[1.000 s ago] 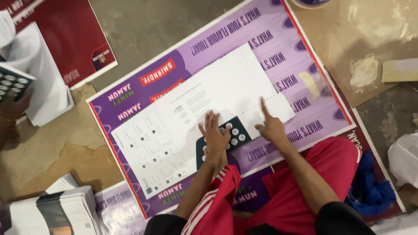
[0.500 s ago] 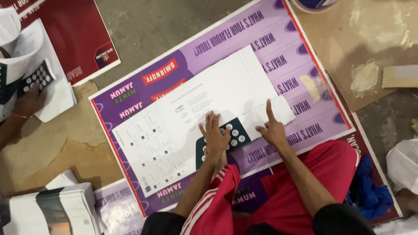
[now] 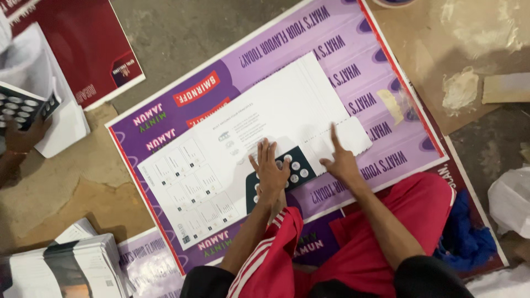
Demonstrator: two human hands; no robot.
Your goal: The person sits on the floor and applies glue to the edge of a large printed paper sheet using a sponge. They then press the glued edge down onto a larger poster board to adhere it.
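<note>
Two hands: left hand pressed flat, fingers spread, on one dark card; right hand points one finger onto one white sheet near the purple poster's front edge.

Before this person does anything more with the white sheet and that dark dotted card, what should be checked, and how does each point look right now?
1. Left hand flat on the dark card with white dots: ok.
2. Right hand pressing the white sheet with its forefinger out: ok.
3. White sheet lying flat on the purple poster: ok.
4. Card lined up with the sheet's edge: cannot tell, the hand covers it.
5. Another person's hand at the left, holding a similar card, clear of the sheet: ok.
</note>
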